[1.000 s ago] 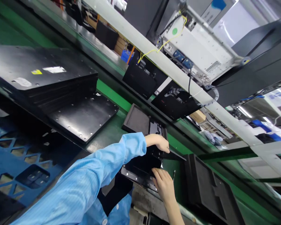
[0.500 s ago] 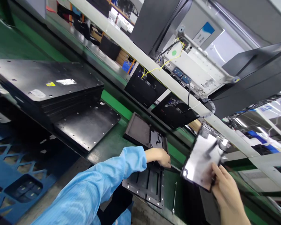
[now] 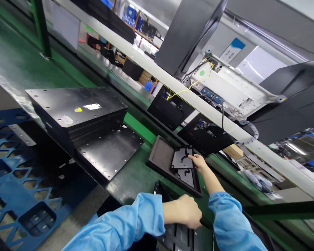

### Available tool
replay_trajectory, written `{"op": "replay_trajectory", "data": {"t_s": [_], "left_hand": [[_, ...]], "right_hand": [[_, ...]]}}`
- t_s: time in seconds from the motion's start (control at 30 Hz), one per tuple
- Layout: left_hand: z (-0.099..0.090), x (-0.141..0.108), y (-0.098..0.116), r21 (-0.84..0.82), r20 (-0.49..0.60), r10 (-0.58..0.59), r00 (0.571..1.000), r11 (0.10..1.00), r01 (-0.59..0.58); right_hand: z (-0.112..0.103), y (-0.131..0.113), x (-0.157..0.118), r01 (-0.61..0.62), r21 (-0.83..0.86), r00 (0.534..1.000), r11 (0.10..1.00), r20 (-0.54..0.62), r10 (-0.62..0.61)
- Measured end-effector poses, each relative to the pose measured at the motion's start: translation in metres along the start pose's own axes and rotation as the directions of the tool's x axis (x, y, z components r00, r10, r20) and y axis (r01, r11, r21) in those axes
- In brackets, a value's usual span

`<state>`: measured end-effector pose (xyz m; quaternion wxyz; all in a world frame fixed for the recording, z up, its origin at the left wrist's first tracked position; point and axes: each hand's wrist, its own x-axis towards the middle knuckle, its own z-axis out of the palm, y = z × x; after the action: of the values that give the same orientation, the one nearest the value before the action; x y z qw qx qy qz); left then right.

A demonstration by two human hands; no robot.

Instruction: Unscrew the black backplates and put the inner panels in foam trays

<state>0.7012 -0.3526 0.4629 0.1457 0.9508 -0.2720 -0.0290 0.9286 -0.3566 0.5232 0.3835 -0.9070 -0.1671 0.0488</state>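
right hand [image 3: 199, 162] pinching the grey plate [image 3: 180, 157] at its right edge, right of centre in the frame; plate has a black curved marking and sits in the dark tray [image 3: 160, 151], over a second grey plate [image 3: 186, 177] that shows below it; plate looks slightly tilted, can't say if it rests fully on the lower one; tray's left part shows bare floor; left hand [image 3: 183, 211] lower centre, curled into a fist, back of hand up, anything inside hidden; it's over or just beside the slotted black frame [image 3: 181, 237] at bottom centre, contact not visible; all on the green counter [image 3: 132, 183]; left of centre: stack of black panels [image 3: 75, 103] with white and yellow stickers on top, plus a lower black panel [image 3: 111, 150] sticking out at its right, holes along the edges; blue plastic lattice [image 3: 9, 193] lower left; white device [image 3: 232, 89] upper right, yellow cable [image 3: 180, 92] hanging across the pale rail [image 3: 136, 55]
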Motion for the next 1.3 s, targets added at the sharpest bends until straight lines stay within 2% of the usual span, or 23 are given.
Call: {"op": "replay_trajectory", "data": {"t_s": [0.13,0.3,0.43,0.5,0.57,0.63,0.7,0.77,0.87,0.97,1.03,1.1,1.2,1.3], "left_hand": [[0.016,0.006,0.000,0.003,-0.034,0.036,0.999,0.999,-0.036],[0.028,0.010,-0.002,-0.012,-0.086,0.073,0.994,0.997,-0.075],[0.037,0.016,-0.003,0.008,-0.146,0.118,0.982,0.993,-0.118],[0.043,0.019,-0.003,0.037,-0.183,0.130,0.975,0.991,-0.125],[0.052,0.020,-0.003,0.065,-0.224,0.119,0.967,0.992,-0.107],[0.059,0.017,0.000,0.093,-0.276,0.112,0.955,0.992,-0.089],[0.065,0.009,0.004,0.126,-0.315,0.125,0.941,0.988,-0.089],[0.070,-0.003,0.010,0.159,-0.334,0.116,0.936,0.985,-0.066],[0.080,-0.022,0.020,0.200,-0.357,0.061,0.932,0.980,0.013],[0.096,-0.036,0.028,0.264,-0.399,0.024,0.916,0.960,0.090],[0.108,-0.041,0.032,0.286,-0.402,0.003,0.916,0.950,0.123],[0.117,-0.044,0.035,0.290,-0.389,-0.021,0.921,0.946,0.143],[0.123,-0.045,0.038,0.302,-0.371,-0.046,0.928,0.939,0.167],[0.122,-0.047,0.042,0.348,-0.364,-0.051,0.930,0.919,0.187]], "right_hand": [[0.011,-0.028,0.025,0.047,-0.265,0.997,0.963,-0.044,-0.061],[0.039,-0.063,0.029,0.162,-0.395,0.985,0.904,0.119,-0.124],[0.069,-0.084,0.009,0.292,-0.376,0.949,0.879,0.230,-0.217],[0.075,-0.090,-0.009,0.359,-0.382,0.925,0.851,0.263,-0.273],[0.070,-0.091,-0.030,0.410,-0.391,0.906,0.824,0.279,-0.319],[0.054,-0.084,-0.052,0.454,-0.399,0.887,0.797,0.286,-0.362],[0.030,-0.066,-0.075,0.475,-0.412,0.879,0.778,0.276,-0.390],[-0.001,-0.033,-0.099,0.434,-0.448,0.901,0.782,0.223,-0.372],[-0.046,0.044,-0.141,0.217,-0.484,0.975,0.848,0.071,-0.210],[-0.070,0.131,-0.193,-0.068,-0.295,0.998,0.953,-0.029,0.062],[-0.070,0.176,-0.226,-0.197,-0.115,0.979,0.974,-0.064,0.191],[-0.058,0.204,-0.251,-0.258,0.030,0.964,0.966,-0.061,0.260],[-0.034,0.221,-0.269,-0.315,0.265,0.944,0.911,-0.016,0.330],[-0.018,0.227,-0.272,-0.329,0.526,0.935,0.785,0.061,0.351]]}}
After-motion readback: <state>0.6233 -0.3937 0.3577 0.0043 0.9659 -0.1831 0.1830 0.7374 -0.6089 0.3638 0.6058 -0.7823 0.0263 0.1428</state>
